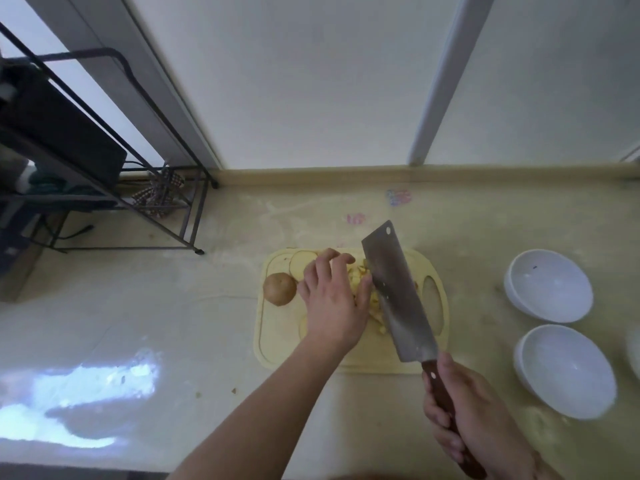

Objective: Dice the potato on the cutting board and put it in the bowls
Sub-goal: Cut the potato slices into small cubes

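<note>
A pale yellow cutting board [273, 351] lies on the counter. On it sit a brown potato end [279, 288], a flat potato slice [302, 262] and a pile of diced potato [375, 304]. My left hand [334, 299] rests over the pile with fingers spread and slightly bent, pressing the pieces against the blade. My right hand [464, 414] grips the wooden handle of a cleaver [398, 292], whose wide blade stands on the board against the dice. Two white bowls [549, 285] [564, 370] stand to the right, both with nothing in them.
A black wire rack [138, 161] with dark items stands at the back left. A wall with a beige ledge [381, 174] runs behind the counter. The rim of a third white dish [634, 348] shows at the right edge. Small crumbs [214, 393] lie left of the board.
</note>
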### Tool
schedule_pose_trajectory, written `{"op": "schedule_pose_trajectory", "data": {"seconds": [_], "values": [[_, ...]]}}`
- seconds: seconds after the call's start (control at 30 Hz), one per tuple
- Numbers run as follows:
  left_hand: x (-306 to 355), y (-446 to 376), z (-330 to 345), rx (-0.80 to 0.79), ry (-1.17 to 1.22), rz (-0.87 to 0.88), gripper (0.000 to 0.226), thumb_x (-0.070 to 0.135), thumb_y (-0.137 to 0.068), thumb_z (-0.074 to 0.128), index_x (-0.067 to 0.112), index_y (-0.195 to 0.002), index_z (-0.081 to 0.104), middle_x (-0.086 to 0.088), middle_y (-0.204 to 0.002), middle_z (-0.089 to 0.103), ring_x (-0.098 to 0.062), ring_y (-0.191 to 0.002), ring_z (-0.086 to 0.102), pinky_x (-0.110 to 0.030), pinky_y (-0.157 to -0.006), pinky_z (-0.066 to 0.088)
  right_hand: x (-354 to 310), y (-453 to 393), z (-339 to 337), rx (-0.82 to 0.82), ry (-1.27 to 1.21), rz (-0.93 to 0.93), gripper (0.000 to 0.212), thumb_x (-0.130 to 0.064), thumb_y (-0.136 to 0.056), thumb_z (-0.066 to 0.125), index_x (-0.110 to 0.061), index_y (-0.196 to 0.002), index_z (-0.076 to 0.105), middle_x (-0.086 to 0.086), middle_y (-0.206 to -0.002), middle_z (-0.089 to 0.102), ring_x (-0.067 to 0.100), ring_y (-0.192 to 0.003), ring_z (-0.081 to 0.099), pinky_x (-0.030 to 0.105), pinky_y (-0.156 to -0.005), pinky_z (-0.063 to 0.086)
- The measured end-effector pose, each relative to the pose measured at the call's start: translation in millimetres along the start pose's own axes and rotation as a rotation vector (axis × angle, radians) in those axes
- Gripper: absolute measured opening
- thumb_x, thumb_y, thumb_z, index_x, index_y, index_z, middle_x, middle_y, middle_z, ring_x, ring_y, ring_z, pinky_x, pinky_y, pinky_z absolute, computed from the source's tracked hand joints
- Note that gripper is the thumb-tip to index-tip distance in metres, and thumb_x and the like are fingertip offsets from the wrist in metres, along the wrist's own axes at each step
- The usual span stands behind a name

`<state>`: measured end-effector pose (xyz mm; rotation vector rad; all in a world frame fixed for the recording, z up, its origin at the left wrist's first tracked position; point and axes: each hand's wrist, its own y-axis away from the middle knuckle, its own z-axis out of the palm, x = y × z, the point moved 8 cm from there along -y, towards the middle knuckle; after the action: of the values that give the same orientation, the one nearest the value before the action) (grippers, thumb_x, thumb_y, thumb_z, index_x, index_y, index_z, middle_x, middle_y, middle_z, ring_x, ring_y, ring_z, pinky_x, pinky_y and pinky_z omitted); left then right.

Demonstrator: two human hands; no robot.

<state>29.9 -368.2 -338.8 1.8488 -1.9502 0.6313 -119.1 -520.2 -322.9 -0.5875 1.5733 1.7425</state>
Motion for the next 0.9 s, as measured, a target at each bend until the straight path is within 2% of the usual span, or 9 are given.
{"op": "schedule_pose_trajectory", "data": {"seconds": [0.17, 0.27, 0.4, 0.47, 0.53, 0.6, 0.7, 0.77, 0.9], "values": [[-19, 3, -9, 0.021, 0.143, 0.059, 0.040, 0.037, -0.094, 0.040, 0.015, -0.120, 0.061, -0.006, -0.132, 0.051, -0.022, -0.123, 0.034, -0.037, -0.101, 0.026, 1, 6, -10, 0.033, -0.017, -0.064, 0.079, -0.096, -0.044, 0.066, -0.020, -0.064, 0.054, 0.009, -0.049, 0.037, 0.011, -0.033, 0.029, 0.017, -0.039, 0.031], [-41, 13, -25, 0.035, 0.112, 0.225, 0.030, 0.025, -0.091, 0.050, 0.012, -0.114, 0.064, -0.005, -0.123, 0.058, -0.022, -0.117, 0.044, -0.039, -0.104, 0.034, 0, 10, -10, 0.032, 0.008, -0.096, 0.078, -0.096, -0.048, 0.065, -0.020, -0.064, 0.052, 0.009, -0.051, 0.037, 0.011, -0.034, 0.027, 0.016, -0.039, 0.029], [-63, 36, -24, -0.200, 0.012, 0.389, 0.050, 0.038, -0.082, 0.062, 0.015, -0.126, 0.061, -0.002, -0.129, 0.057, -0.025, -0.122, 0.051, -0.045, -0.106, 0.040, 2, 13, -6, 0.026, 0.060, -0.078, 0.079, -0.094, -0.046, 0.066, -0.019, -0.064, 0.053, 0.008, -0.051, 0.036, 0.011, -0.034, 0.024, 0.013, -0.036, 0.025], [-69, 46, -19, -0.284, -0.043, 0.411, 0.060, 0.045, -0.082, 0.066, 0.016, -0.133, 0.057, 0.000, -0.135, 0.054, -0.025, -0.126, 0.048, -0.043, -0.107, 0.040, 4, 12, 1, -0.005, 0.135, -0.051, 0.074, -0.087, -0.062, 0.063, -0.015, -0.069, 0.051, 0.006, -0.050, 0.037, 0.012, -0.033, 0.025, 0.013, -0.035, 0.024], [-69, 50, -18, -0.282, -0.034, 0.425, 0.059, 0.046, -0.084, 0.066, 0.015, -0.134, 0.056, -0.001, -0.135, 0.054, -0.024, -0.124, 0.049, -0.041, -0.107, 0.041, 9, 10, 6, -0.028, 0.209, -0.021, 0.065, -0.075, -0.080, 0.051, -0.010, -0.074, 0.048, 0.005, -0.051, 0.036, 0.011, -0.035, 0.026, 0.016, -0.036, 0.024], [-70, 54, -17, -0.238, -0.020, 0.414, 0.057, 0.044, -0.085, 0.066, 0.012, -0.131, 0.058, -0.004, -0.132, 0.056, -0.025, -0.121, 0.051, -0.040, -0.106, 0.044, 15, 7, 9, -0.028, 0.318, -0.013, 0.059, -0.075, -0.083, 0.046, -0.017, -0.071, 0.050, 0.002, -0.051, 0.037, 0.013, -0.039, 0.027, 0.019, -0.038, 0.025], [-73, 64, -17, -0.155, 0.006, 0.376, 0.054, 0.043, -0.084, 0.068, 0.010, -0.126, 0.060, -0.007, -0.129, 0.058, -0.025, -0.117, 0.053, -0.036, -0.104, 0.045, 23, 1, 7, 0.002, 0.487, -0.008, 0.057, -0.075, -0.080, 0.047, -0.020, -0.066, 0.049, -0.002, -0.047, 0.043, 0.010, -0.039, 0.033, 0.017, -0.040, 0.028], [-69, 67, -16, -0.138, 0.024, 0.386, 0.052, 0.039, -0.085, 0.068, 0.008, -0.126, 0.061, -0.008, -0.130, 0.058, -0.025, -0.118, 0.052, -0.035, -0.103, 0.046, 26, -3, 5, 0.021, 0.595, -0.033, 0.051, -0.066, -0.082, 0.044, -0.017, -0.066, 0.048, -0.004, -0.044, 0.046, 0.003, -0.038, 0.037, 0.014, -0.042, 0.031], [-56, 69, -9, -0.162, 0.024, 0.494, 0.043, 0.031, -0.087, 0.069, 0.009, -0.123, 0.064, -0.010, -0.137, 0.057, -0.031, -0.116, 0.051, -0.040, -0.100, 0.048, 30, -6, 10, 0.023, 0.793, -0.112, 0.043, -0.046, -0.098, 0.048, -0.018, -0.065, 0.045, -0.007, -0.049, 0.055, 0.007, -0.048, 0.050, 0.023, -0.053, 0.037]]}}
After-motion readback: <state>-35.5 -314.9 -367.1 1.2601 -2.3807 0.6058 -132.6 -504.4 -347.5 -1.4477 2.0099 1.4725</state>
